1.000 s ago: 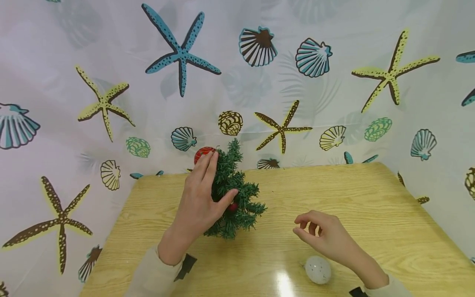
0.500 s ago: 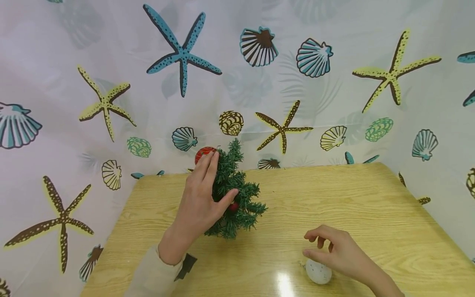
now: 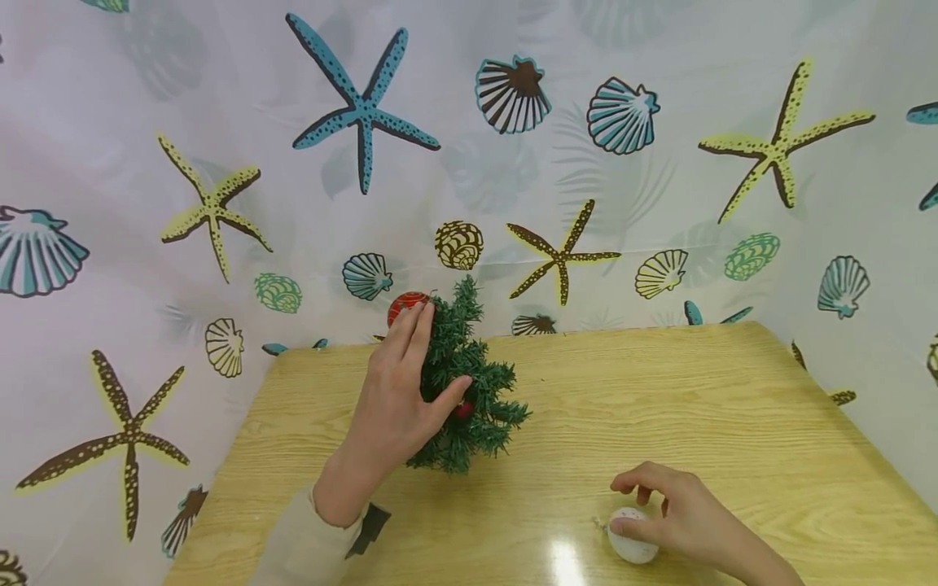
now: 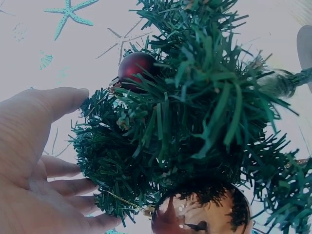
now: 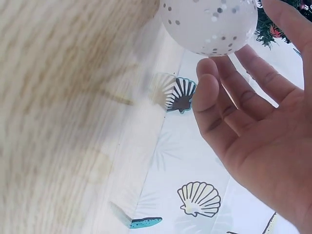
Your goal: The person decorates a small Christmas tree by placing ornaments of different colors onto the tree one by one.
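A small green artificial Christmas tree [image 3: 469, 366] stands on the table; a dark red bauble [image 3: 463, 409] hangs on it and a larger red patterned bauble [image 3: 405, 309] shows at its upper left. My left hand [image 3: 399, 399] rests against its left side, thumb and fingers extended, touching the branches. In the left wrist view a shiny copper-coloured bauble [image 4: 202, 209] hangs below the fingers. At the front, a white bauble with silver dots [image 3: 633, 547] lies on the table. My right hand [image 3: 681, 509] is over it, thumb in front and bent fingers beyond; firm contact cannot be made out.
The light wood table [image 3: 696, 391] ends at a white curtain [image 3: 659, 203] printed with starfish and shells, which runs along the back and both sides. A bright light reflection lies on the table left of the white bauble.
My right hand has come down and to the right, from above the white bauble to around it. The left hand stays at the tree.
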Available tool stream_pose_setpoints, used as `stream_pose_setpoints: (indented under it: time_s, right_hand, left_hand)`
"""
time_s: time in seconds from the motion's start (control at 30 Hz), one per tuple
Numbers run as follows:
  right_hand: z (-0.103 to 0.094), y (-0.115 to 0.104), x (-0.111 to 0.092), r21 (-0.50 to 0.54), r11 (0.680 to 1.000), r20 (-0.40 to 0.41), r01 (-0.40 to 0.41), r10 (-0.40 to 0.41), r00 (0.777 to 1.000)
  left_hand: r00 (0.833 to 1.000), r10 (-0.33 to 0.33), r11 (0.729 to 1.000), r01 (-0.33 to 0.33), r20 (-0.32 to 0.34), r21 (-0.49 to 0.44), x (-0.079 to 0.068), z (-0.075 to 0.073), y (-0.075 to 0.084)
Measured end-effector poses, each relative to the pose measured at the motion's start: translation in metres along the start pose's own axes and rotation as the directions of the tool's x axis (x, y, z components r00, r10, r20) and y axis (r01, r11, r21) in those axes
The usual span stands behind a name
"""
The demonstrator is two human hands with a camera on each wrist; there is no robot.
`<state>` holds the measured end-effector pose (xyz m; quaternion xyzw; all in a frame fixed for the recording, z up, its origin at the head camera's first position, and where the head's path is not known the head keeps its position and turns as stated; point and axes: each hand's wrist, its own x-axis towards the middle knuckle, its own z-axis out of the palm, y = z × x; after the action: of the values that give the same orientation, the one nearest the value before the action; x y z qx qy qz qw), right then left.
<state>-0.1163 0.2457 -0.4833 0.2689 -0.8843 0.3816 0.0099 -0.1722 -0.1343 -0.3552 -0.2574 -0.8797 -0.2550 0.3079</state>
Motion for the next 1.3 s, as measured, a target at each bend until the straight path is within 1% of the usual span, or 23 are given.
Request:
stream_pose_setpoints:
  time_s: [0.13, 0.27, 0.33, 0.4, 0.5, 0.6, 0.7, 0.9, 1.13, 1.3]
  right_hand:
    - [-0.0006, 0.0029, -0.0021, 0.002, 1.0, 0.029, 0.014, -0.015, 0.999]
    - [-0.0013, 0.0037, -0.0032, 0.043, 0.999, 0.064, -0.008, 0.005, 0.998]
    - [-0.0014, 0.004, -0.0032, 0.063, 0.998, 0.085, -0.033, 0.027, 0.996]
    - [-0.0013, 0.0044, -0.0031, 0.069, 0.996, 0.097, -0.049, 0.042, 0.994]
    - [-0.001, 0.0055, -0.0032, 0.074, 0.996, 0.107, -0.051, 0.043, 0.993]
    - [-0.0006, 0.0073, -0.0037, 0.083, 0.996, 0.102, -0.027, 0.019, 0.995]
    - [-0.0003, 0.0082, -0.0039, 0.078, 0.997, 0.105, -0.02, 0.012, 0.994]
    - [0.0005, 0.0075, -0.0055, 0.064, 0.996, 0.123, -0.058, 0.049, 0.991]
    - [0.001, 0.0089, -0.0055, 0.05, 0.999, 0.1, -0.002, -0.003, 0.995]
    - [0.0013, 0.0081, -0.0044, 0.061, 0.998, 0.1, -0.004, -0.002, 0.995]
  left_hand:
    - [1.0, 0.008, 1.0, -0.008, -0.003, 0.001, -0.0007, 0.0004, -0.0006]
    - [1.0, 0.016, 1.0, -0.016, -0.009, 0.001, -0.0004, 0.0006, -0.001]
    - [1.0, 0.016, 1.0, -0.016, -0.011, 0.002, -0.0004, 0.0007, -0.001]
    - [1.0, 0.016, 1.0, -0.016, -0.012, 0.003, -0.0002, 0.0007, -0.001]
    - [1.0, 0.016, 1.0, -0.016, -0.012, 0.003, 0.0, 0.0008, -0.001]
    - [1.0, 0.014, 1.0, -0.014, -0.01, 0.002, 0.0, 0.001, -0.001]
    - [1.0, 0.011, 1.0, -0.011, -0.008, 0.004, -0.0005, 0.0012, -0.0011]
    - [1.0, -0.006, 1.0, 0.006, 0.004, 0.003, -0.0022, 0.0011, -0.0005]
    - [1.0, -0.008, 1.0, 0.008, 0.005, -0.015, -0.0015, 0.001, -0.001]
    - [1.0, -0.006, 1.0, 0.006, 0.008, -0.026, -0.0007, 0.0008, -0.0017]
